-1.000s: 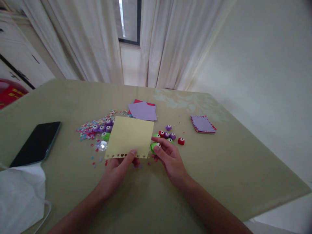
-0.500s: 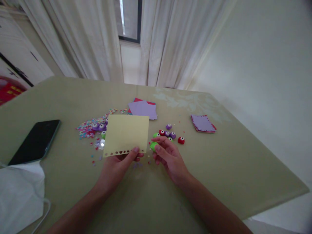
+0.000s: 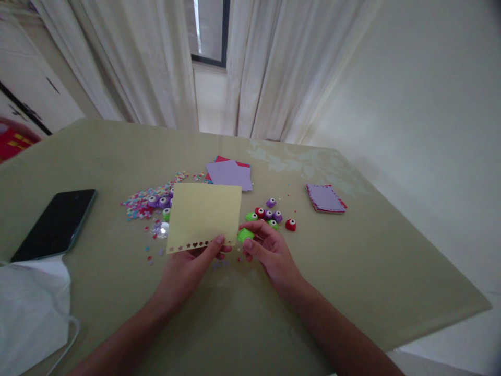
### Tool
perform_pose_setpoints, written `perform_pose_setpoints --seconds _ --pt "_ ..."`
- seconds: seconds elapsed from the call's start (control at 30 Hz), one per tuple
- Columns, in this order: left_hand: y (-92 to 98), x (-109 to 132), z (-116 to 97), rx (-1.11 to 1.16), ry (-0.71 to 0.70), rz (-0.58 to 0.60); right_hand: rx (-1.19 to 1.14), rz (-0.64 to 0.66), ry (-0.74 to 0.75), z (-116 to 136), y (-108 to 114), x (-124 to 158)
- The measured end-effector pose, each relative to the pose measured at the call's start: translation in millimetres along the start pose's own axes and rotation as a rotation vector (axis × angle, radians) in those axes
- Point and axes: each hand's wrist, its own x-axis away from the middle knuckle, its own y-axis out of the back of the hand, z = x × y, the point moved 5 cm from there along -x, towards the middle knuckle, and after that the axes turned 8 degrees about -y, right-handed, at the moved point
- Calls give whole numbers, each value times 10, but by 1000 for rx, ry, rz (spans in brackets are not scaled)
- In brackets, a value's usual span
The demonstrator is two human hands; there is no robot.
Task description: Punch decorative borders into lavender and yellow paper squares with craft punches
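Observation:
A square sheet of yellow paper (image 3: 206,211) is pinched at its lower right part by my left hand (image 3: 191,269), thumb on top. Star and heart holes run along its lower edge. Beside the paper's right edge, my right hand (image 3: 274,256) grips a small green craft punch (image 3: 246,235) between thumb and fingers. The punch is close to the lower right corner; I cannot tell whether it touches the paper. Behind my right hand sit several more punches, including a red punch (image 3: 290,224) and a purple punch (image 3: 271,202).
Paper confetti (image 3: 143,203) and purple punches (image 3: 163,202) lie to the left. Purple and red sheets (image 3: 230,175) lie behind the yellow paper. At the right is a purple stack with patterned edges (image 3: 325,198). A phone (image 3: 57,224) and a white mask (image 3: 33,313) lie at far left.
The green punch has turned in my right hand and moved slightly left, nearer the paper's corner. My left hand and the yellow paper have hardly moved.

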Motion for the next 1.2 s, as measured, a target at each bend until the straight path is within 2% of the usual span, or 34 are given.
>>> perform_pose_setpoints --seconds 0.27,0.5,1.03,1.2 --pt "-9 -14 11 -54 -19 14 0 -10 13 -12 13 -19" --pt "3 -4 23 -65 -11 16 -1 34 12 -3 -12 2" --pt "-7 -2 5 -90 -2 35 62 -30 42 47 32 -2" --pt "-5 4 -3 -105 -10 44 53 -4 23 -2 2 -3"
